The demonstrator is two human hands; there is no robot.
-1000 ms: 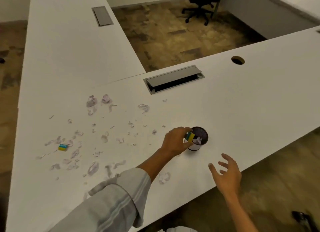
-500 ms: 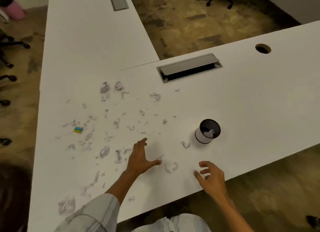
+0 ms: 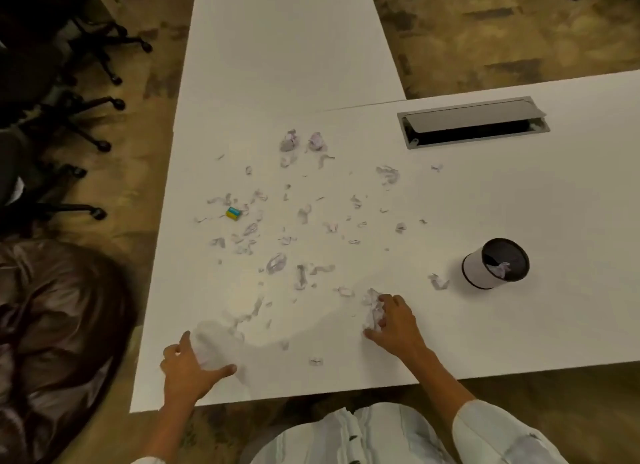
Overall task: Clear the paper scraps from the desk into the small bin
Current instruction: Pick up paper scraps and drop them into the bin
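Note:
Many small torn paper scraps (image 3: 304, 214) lie scattered over the white desk (image 3: 519, 342), with two larger crumpled wads (image 3: 288, 140) further back. The small bin (image 3: 477, 271), white outside and dark inside, stands at the right with a scrap in it, and another scrap (image 3: 438, 281) lies beside it. My left hand (image 3: 188, 372) curls around a big crumpled white paper (image 3: 214, 342) near the front left corner. My right hand (image 3: 398, 323), left of the bin, closes its fingers on a crumpled scrap (image 3: 372, 302).
A small yellow and blue block (image 3: 233, 213) lies among the scraps at the left. A grey cable hatch (image 3: 472, 117) is sunk into the desk at the back right. Black office chairs (image 3: 52, 82) stand on the floor left of the desk.
The view has swung left and down. My left hand moved from the desk's middle to the big paper at the front left corner. My right hand came onto the desk and closed on a scrap.

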